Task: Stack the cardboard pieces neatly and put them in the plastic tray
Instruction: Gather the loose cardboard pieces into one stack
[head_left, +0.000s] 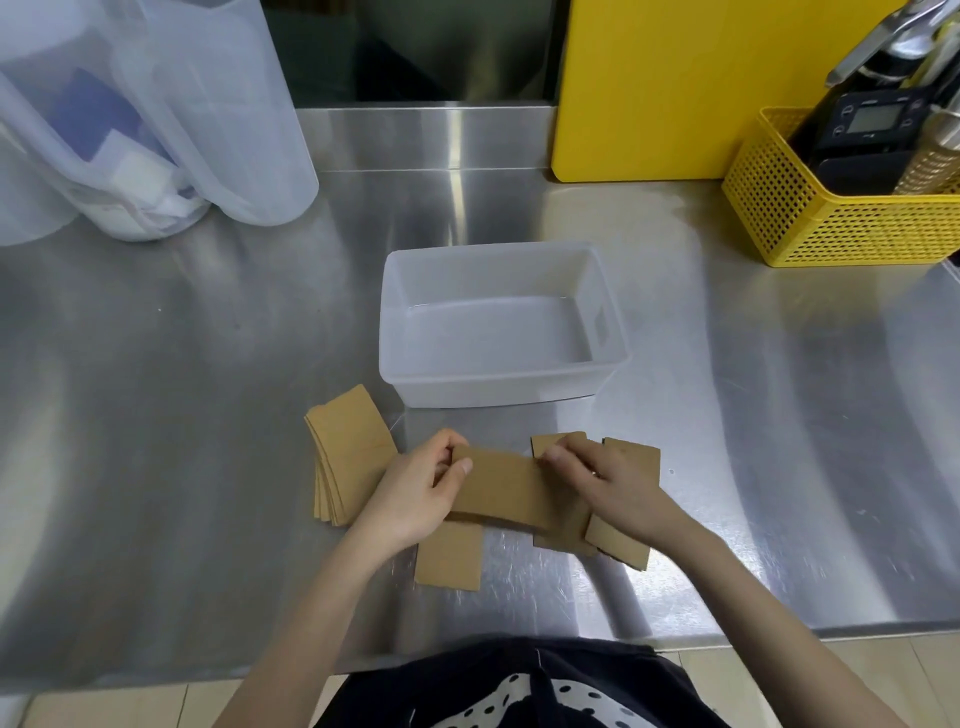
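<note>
Both hands, left (415, 493) and right (608, 483), pinched one cardboard piece (498, 488) by its ends; squaring its edges before adding it to the fanned stack (348, 462) looked wise

Table (208, 415): brushed stainless steel, semi-glossy, fine swirl scratches, soft glare bands; same metal on the raised back ledge (426, 137).
Plastic tray (501, 387): translucent whitish plastic, smooth, slightly frosted, faint sheen on the floor.
Cardboard pieces (498, 488): plain brown card, matt, uncoated, cut edges showing; the fanned stack (348, 457) is of the same stock.
Tall containers (228, 104): cloudy translucent plastic, smooth, dull shine.
Basket (841, 228): yellow plastic, perforated lattice walls, mild gloss.
Board (675, 88): yellow plastic, smooth, satin.
Device (867, 124) in the basket: black plastic, matt, glossy screen.
Garment (509, 686): dark cloth, matt, with a white dotted print.
</note>
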